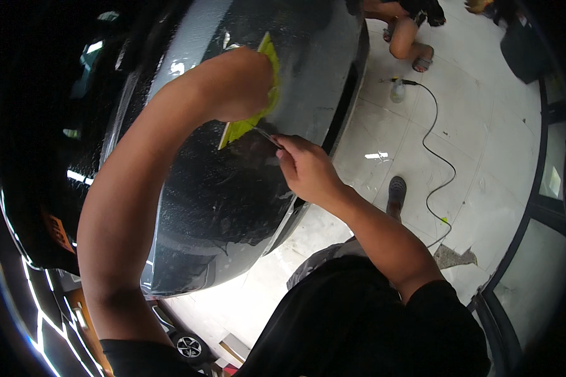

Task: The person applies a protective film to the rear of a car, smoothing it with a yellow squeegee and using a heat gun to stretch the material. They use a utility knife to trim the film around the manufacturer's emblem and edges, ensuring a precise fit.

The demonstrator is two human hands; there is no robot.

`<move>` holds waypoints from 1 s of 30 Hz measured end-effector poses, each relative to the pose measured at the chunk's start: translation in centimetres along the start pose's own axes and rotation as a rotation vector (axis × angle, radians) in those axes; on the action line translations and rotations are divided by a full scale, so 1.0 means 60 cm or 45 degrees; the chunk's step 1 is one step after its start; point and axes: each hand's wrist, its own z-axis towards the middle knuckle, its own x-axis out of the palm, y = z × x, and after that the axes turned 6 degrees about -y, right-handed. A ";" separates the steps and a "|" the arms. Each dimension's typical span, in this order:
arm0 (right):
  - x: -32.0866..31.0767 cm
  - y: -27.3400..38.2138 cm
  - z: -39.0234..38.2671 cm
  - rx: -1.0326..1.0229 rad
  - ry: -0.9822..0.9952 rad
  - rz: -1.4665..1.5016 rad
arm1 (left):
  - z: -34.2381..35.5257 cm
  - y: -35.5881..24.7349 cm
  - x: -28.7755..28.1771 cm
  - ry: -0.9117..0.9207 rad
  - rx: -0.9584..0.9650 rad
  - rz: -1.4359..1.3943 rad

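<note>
Yellow-green squeegee (238,132): set across the dark, wet car body panel (233,207), its far end under the left hand's side and its near end toward the right hand.
Panel progress: seemingly partway; the grey stretch right of the squeegee looks smoother, while the near part carries dense droplets and appears to be left over. Whether a clear film covers it, I cannot tell.
Left hand (248,85): closed over the squeegee's middle; its fingers are hidden on the far side.
Left arm (122,213): bowed, elbow low at the left, forearm sweeping up and over the panel with the wrist bent down.
Right hand (313,173): thumb and fingers pinched narrowly around a slim metal tool (269,136), whose tip lies by the squeegee's near end.
Right arm (383,235): reaching up-left from the black sleeve, forearm fairly straight, hand above the panel's near right edge.
Tiled floor (371,129): to the right, with a clear bottle (397,93) and a curving black hose (426,141).
Co-worker (404,39): crouched beyond the bottle, sandals showing.
</note>
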 end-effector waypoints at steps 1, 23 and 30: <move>0.003 0.000 -0.001 -0.001 -0.007 0.002 | 0.003 0.023 0.019 -0.024 0.170 0.135; 0.035 0.031 -0.021 0.045 -0.119 0.281 | 0.000 -0.004 -0.014 0.003 -0.083 -0.122; 0.034 0.041 -0.021 0.060 -0.094 0.358 | -0.005 -0.017 -0.022 0.024 -0.182 -0.139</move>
